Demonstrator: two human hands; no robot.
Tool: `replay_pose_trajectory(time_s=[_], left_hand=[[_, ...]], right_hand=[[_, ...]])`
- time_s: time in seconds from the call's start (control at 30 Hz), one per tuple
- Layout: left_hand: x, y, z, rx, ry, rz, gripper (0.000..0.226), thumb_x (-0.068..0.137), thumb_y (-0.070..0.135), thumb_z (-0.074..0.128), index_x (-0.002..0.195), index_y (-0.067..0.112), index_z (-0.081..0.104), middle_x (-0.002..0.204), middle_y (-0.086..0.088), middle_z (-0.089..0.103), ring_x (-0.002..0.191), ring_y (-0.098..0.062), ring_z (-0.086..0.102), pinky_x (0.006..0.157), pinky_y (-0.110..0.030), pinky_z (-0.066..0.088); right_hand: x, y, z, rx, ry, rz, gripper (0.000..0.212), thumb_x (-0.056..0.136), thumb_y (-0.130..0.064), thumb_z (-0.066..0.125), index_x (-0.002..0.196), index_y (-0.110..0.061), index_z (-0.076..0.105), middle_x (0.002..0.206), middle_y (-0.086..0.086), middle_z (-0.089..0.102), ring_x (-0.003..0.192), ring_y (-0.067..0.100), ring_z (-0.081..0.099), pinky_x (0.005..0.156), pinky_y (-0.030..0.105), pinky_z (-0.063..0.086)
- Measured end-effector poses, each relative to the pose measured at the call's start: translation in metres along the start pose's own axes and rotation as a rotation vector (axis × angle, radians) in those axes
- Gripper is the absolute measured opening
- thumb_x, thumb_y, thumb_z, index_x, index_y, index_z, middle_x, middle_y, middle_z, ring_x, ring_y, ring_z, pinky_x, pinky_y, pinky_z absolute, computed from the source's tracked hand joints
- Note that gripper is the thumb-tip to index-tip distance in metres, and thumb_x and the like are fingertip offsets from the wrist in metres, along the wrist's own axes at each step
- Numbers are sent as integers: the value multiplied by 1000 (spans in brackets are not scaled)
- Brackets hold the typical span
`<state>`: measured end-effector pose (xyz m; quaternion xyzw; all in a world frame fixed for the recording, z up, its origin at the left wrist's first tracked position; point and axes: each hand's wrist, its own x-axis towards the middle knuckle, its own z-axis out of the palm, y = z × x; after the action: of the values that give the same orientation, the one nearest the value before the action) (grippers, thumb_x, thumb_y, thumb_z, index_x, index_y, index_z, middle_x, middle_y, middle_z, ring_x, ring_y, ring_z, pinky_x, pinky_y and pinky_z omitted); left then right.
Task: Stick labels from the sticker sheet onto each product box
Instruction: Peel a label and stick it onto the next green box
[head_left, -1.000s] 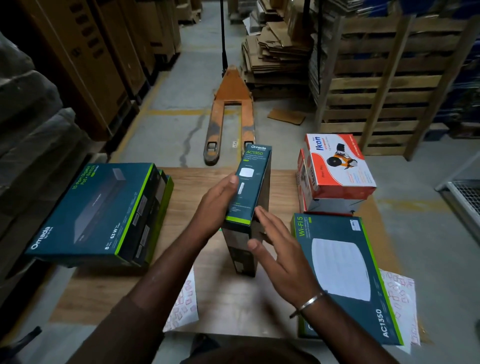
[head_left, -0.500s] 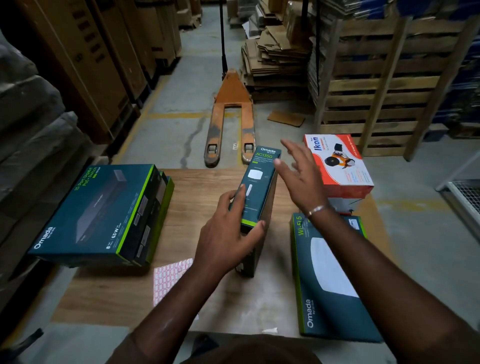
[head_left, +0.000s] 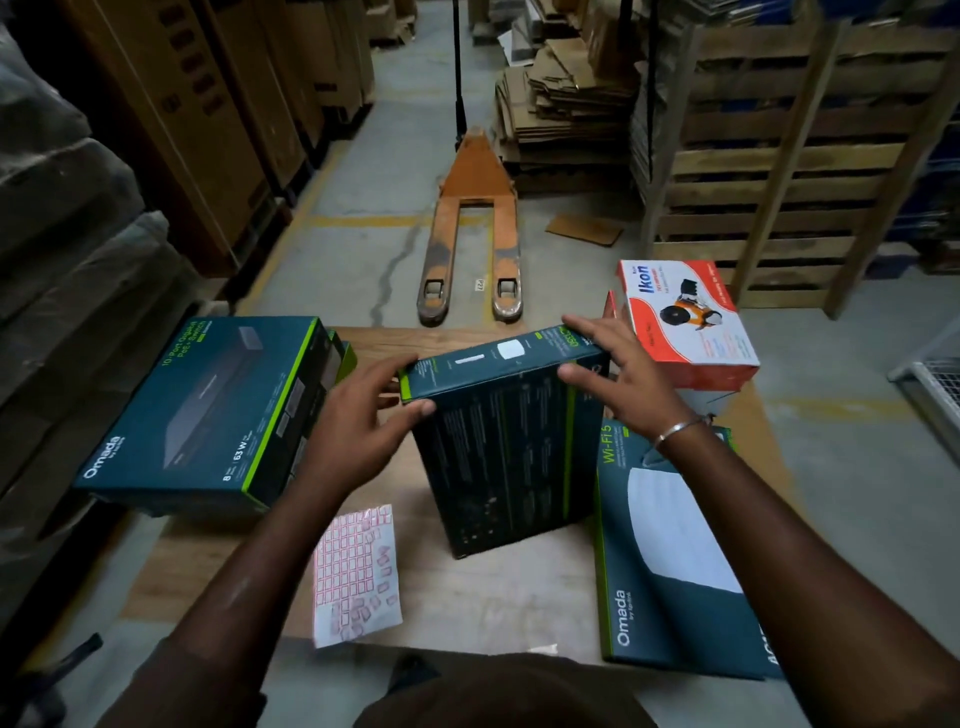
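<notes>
A dark teal AC1350 box (head_left: 511, 447) stands on edge in the middle of the wooden table (head_left: 467, 597), its printed back facing me. My left hand (head_left: 358, 421) grips its upper left corner and my right hand (head_left: 618, 379) grips its upper right corner. A sticker sheet (head_left: 356, 571) with red-bordered labels lies flat on the table below my left forearm. A large teal Omada switch box (head_left: 208, 410) lies at the left. Another Omada Wi-Fi box (head_left: 670, 561) lies flat at the right, partly under my right arm. A red and white Ikon box (head_left: 685, 322) is stacked at the back right.
An orange pallet jack (head_left: 470, 234) stands on the floor beyond the table. Flattened cardboard (head_left: 561, 104) is piled behind it. Wooden pallets (head_left: 779, 156) lean at the right. Tall cartons (head_left: 208, 104) line the left aisle. A wire cage corner (head_left: 935, 384) is at the far right.
The AC1350 box has been turned so its wide back faces me. My right hand came down onto its upper right corner and my left hand shifted to its upper left corner.
</notes>
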<state>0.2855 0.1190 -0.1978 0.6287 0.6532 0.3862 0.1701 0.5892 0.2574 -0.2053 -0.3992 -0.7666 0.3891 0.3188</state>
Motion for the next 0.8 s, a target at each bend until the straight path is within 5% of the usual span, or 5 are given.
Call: replay_pose_trajectory(time_s=[0.07, 0.17, 0.3, 0.43, 0.8], left_hand=[[4, -4, -2, -26, -9, 19, 52, 93, 21, 77, 142, 17, 61, 134, 0, 63, 107, 11, 60, 92, -3, 45], [14, -9, -6, -27, -10, 52, 51, 95, 6, 73, 144, 15, 60, 138, -3, 61, 118, 0, 59, 101, -16, 49], [31, -16, -10, -29, -39, 95, 55, 94, 8, 72, 146, 17, 57, 140, -1, 58, 127, -10, 56, 103, -24, 49], [40, -21, -12, 92, -62, 149, 55, 95, 4, 71, 147, 14, 56, 140, -7, 59, 126, -12, 54, 101, -1, 36], [30, -21, -7, 69, -38, 106, 64, 98, 18, 72, 156, 19, 46, 152, -2, 51, 133, -6, 48, 103, -5, 36]], right_hand=[[-13, 3, 1, 29, 8, -37, 57, 93, -20, 75, 147, -23, 57, 134, 6, 48, 126, -3, 47, 104, 23, 49], [-22, 4, 10, 38, 113, -82, 57, 90, -24, 78, 144, -22, 60, 132, 6, 47, 131, 8, 48, 109, 35, 51], [-21, 2, 20, 34, 220, -113, 60, 86, -35, 75, 144, -28, 60, 133, 3, 45, 134, 23, 47, 111, 50, 48], [-20, 3, 28, 9, 245, -113, 60, 87, -26, 76, 145, -23, 60, 133, 6, 44, 132, 23, 48, 111, 47, 48], [-21, 6, 29, -14, 234, -79, 57, 95, -21, 74, 148, -27, 56, 150, -2, 42, 145, 13, 41, 116, 45, 46]])
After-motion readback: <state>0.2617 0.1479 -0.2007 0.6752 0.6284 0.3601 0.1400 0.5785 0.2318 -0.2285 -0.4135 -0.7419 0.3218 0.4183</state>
